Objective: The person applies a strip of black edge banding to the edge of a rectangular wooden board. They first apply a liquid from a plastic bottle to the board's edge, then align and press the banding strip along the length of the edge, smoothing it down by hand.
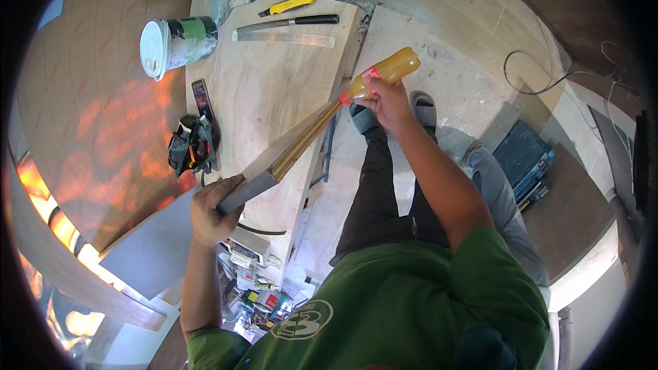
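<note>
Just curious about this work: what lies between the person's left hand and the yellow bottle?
In the head view, a brown-edged board stretches from the left hand gripping it toward the yellow bottle.

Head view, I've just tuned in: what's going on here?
The person's left hand grips a grey board by its near end, above a wooden table. The right hand holds a yellowish bottle, tilted with its red cap at the far end of the board's brown edge; whether they touch is unclear. A black-handled knife and a yellow cutter lie on the table.
</note>
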